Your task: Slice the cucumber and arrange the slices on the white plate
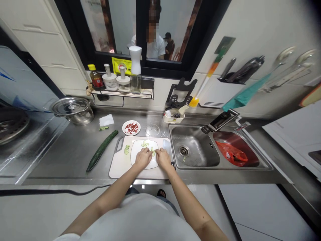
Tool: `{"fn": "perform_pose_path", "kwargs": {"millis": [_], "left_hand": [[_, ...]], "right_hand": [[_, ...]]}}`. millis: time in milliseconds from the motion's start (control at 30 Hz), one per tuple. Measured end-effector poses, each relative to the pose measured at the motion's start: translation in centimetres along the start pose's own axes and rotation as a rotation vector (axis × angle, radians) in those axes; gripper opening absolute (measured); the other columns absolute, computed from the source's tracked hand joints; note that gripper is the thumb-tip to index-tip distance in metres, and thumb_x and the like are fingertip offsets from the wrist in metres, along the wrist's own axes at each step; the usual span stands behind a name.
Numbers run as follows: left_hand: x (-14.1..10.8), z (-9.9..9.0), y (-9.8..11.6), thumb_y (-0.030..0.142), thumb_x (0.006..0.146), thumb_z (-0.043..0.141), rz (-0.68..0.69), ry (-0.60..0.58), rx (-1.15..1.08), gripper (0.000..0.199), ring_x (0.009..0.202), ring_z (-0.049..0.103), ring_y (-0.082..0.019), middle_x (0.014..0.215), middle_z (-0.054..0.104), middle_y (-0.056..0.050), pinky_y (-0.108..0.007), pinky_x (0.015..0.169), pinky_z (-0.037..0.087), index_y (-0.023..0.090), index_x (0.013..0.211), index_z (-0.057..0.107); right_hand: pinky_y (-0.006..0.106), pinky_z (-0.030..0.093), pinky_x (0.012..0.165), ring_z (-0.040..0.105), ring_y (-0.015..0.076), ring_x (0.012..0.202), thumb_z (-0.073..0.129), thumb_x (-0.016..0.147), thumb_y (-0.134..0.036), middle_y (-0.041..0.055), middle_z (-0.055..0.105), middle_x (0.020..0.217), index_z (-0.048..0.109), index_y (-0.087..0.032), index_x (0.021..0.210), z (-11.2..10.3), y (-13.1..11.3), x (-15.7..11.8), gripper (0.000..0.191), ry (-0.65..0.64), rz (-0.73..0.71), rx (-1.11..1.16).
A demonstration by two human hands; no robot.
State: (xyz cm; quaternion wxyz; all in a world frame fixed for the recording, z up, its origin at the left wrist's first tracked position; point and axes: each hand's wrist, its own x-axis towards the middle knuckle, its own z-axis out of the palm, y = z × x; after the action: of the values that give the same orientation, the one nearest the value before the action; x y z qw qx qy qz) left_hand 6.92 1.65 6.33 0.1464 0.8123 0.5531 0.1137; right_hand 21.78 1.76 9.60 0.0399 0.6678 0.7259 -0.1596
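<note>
A white square plate (136, 147) lies on the pale cutting board (117, 167). Cucumber slices (144, 144) are set near the plate's top, and more slices (152, 151) lie between my fingertips. My left hand (143, 158) is over the plate with its fingers drawn together at the green slices. From the right, my right hand (163, 158) reaches the same slices, its fingers also closed on them. A small stack of cucumber slices (126, 149) rests on the board left of the plate. A knife (166, 144) lies at the board's right side, partly hidden by my right hand.
Left of the board lies a long cucumber (102, 150). Behind are a plate of red pieces (131, 128), a white tissue (106, 120) and a lidded pot (75, 110). A double sink (198, 147) is on the right, with a red bag (232, 154) in its far basin.
</note>
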Motion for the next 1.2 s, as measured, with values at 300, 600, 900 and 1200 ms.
{"fn": "perform_pose_path", "kwargs": {"millis": [300, 600, 900, 1200], "left_hand": [[-2.1, -0.2, -0.6, 0.031, 0.093, 0.043, -0.119, 0.151, -0.176, 0.027, 0.095, 0.053, -0.017, 0.097, 0.063, -0.005, -0.029, 0.084, 0.044, 0.024, 0.104, 0.067], [-5.6, -0.5, -3.5, 0.03, 0.092, 0.046, -0.256, 0.269, -0.255, 0.024, 0.094, 0.058, -0.017, 0.095, 0.067, -0.003, -0.028, 0.084, 0.045, 0.023, 0.095, 0.069], [-7.7, -1.8, -7.0, 0.029, 0.089, 0.046, -0.447, 0.315, -0.233, 0.025, 0.095, 0.059, -0.018, 0.099, 0.068, -0.004, -0.029, 0.085, 0.046, 0.023, 0.095, 0.07], [-7.1, -2.7, -9.3, 0.034, 0.089, 0.045, -0.643, 0.308, -0.127, 0.026, 0.094, 0.059, -0.021, 0.096, 0.068, -0.005, -0.032, 0.086, 0.041, 0.023, 0.093, 0.068]], "right_hand": [[0.023, 0.035, 0.079, 0.053, 0.0169, 0.098, 0.036, 0.096, -0.023, 0.0084, 0.061, 0.105, 0.061, -0.02, 0.117, 0.3, -0.4, -0.9, 0.033, 0.097, -0.029, 0.081], [0.022, 0.037, 0.082, 0.056, 0.0163, 0.096, 0.035, 0.095, -0.021, 0.008, 0.064, 0.104, 0.063, -0.018, 0.112, 1.0, -1.2, -2.3, 0.033, 0.167, -0.079, 0.21], [0.023, 0.039, 0.084, 0.057, 0.0168, 0.097, 0.037, 0.094, -0.023, 0.0075, 0.067, 0.099, 0.067, -0.019, 0.106, 1.3, -1.8, -4.1, 0.032, 0.223, -0.129, 0.241], [0.024, 0.04, 0.082, 0.057, 0.0174, 0.095, 0.036, 0.095, -0.024, 0.0066, 0.065, 0.096, 0.067, -0.021, 0.104, 3.3, -3.9, -5.7, 0.032, 0.17, -0.203, 0.301]]}}
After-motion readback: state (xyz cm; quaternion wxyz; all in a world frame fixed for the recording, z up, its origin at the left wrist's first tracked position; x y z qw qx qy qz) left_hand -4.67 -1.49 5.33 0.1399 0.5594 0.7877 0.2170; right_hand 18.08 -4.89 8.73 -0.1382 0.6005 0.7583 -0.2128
